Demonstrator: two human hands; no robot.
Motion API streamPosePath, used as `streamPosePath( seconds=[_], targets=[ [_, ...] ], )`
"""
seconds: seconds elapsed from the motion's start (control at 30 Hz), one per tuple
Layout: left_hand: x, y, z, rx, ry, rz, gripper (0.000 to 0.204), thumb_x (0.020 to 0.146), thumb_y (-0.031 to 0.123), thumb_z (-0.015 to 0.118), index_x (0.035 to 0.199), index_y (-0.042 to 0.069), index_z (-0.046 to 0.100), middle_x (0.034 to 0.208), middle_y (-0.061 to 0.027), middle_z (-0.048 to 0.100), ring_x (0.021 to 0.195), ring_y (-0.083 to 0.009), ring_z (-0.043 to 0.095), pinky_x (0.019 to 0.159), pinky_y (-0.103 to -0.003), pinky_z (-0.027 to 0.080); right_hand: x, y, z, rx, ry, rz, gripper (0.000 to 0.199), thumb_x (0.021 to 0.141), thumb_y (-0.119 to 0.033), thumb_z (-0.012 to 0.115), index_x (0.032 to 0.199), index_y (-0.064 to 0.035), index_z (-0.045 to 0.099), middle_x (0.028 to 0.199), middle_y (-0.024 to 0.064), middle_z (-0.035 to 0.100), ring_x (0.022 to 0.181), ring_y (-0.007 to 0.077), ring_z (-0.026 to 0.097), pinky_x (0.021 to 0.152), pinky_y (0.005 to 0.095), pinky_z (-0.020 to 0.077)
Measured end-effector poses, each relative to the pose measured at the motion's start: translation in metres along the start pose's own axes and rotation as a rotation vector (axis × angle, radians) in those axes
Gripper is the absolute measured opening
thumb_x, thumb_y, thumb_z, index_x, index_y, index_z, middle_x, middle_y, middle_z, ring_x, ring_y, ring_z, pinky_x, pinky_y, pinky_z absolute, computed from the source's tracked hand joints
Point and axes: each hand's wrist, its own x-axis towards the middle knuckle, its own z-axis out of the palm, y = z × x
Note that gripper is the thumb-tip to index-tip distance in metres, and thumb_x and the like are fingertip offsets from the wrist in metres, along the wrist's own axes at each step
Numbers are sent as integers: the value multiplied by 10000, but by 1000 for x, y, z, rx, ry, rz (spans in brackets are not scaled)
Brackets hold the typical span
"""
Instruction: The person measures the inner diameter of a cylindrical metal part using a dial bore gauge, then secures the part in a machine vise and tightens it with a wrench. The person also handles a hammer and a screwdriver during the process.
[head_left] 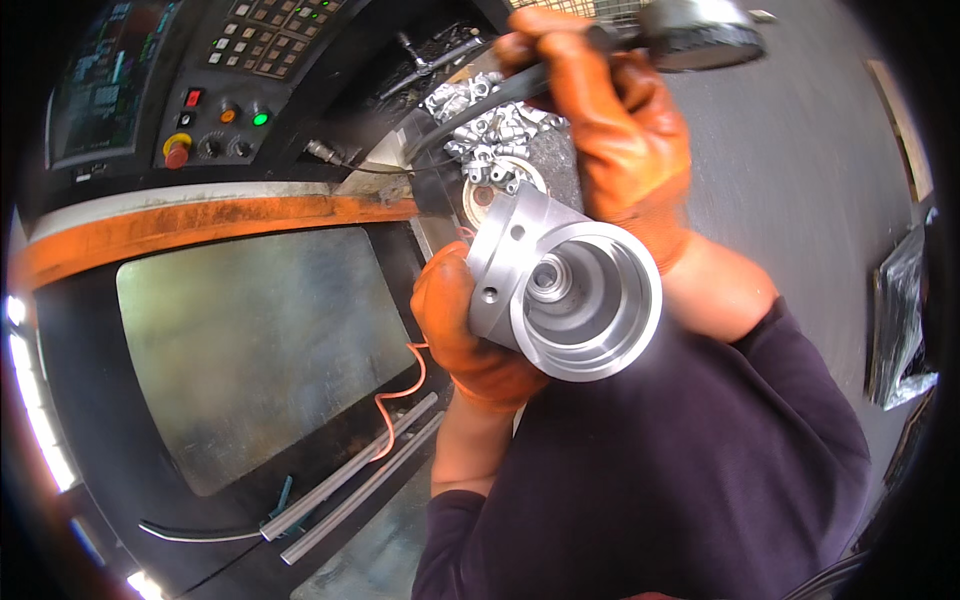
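Note:
My left hand wears an orange glove and is closed around a machined silver metal housing. The housing has a wide round bore facing up, with a smaller stepped hole at its bottom and small holes in its side. Raised beyond it, my right hand, also gloved in orange, grips what looks like a dial bore gauge. Its round dark head sticks out to the right, and a long black stem slants down to the left. Motion blurs the gauge, which is apart from the housing.
Small silver metal fittings lie piled beyond the housing, near a round ring-shaped part. A machine control panel stands at the upper left, above a windowed door. Metal bars and an orange coiled cord are at the lower left.

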Motion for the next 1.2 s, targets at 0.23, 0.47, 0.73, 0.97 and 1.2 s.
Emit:
streamPosePath(
  seconds=[0.23, 0.47, 0.73, 0.97, 1.2],
  targets=[
    [-21, -42, -19, 210, 86, 75, 974, 749, 249, 913, 1490, -4, 332, 1313, -206, 512, 1161, -373, 570, 992, -475, 459, 44, -54, -74, 126, 121, 80, 415, 1121, -341, 413, 1306, 3, 552, 1131, 116, 648, 893, 163, 625, 859, 276, 574],
    [-15, -67, -14, 363, 277, 94, 1051, 665, 311, 971, 1467, 13, 361, 1214, -132, 573, 1032, -277, 623, 922, -412, 479, 49, -122, -110, 751, -355, 396, 237, 927, -339, 691, 1011, -140, 594, 965, 27, 599, 893, 140, 530, 811, 244, 372],
    [-17, -75, -9, 340, 251, 145, 1086, 659, 338, 976, 1456, -18, 331, 1176, -145, 608, 951, -253, 654, 837, -399, 500, 26, -99, -40, 56, -497, -66, 557, 948, -603, 637, 698, -166, 398, 645, 5, 477, 546, 190, 444, 550, 345, 340],
    [-19, -80, -2, 124, 298, 108, 838, 705, 309, 938, 1318, -47, 491, 1147, -173, 676, 974, -256, 688, 866, -395, 525, 33, -110, -6, -256, -868, -200, 324, 868, -360, 815, 982, -66, 744, 927, 116, 765, 868, 305, 764, 699, 386, 590],
    [-32, -88, -8, 229, 150, -60, 953, 700, 509, 898, 1350, -29, 455, 1145, -187, 597, 1001, -356, 604, 888, -479, 496, 23, -106, 4, -244, -931, -273, 285, 912, -326, 742, 1031, -68, 751, 1016, 106, 748, 891, 287, 756, 658, 361, 575]
  ],
)
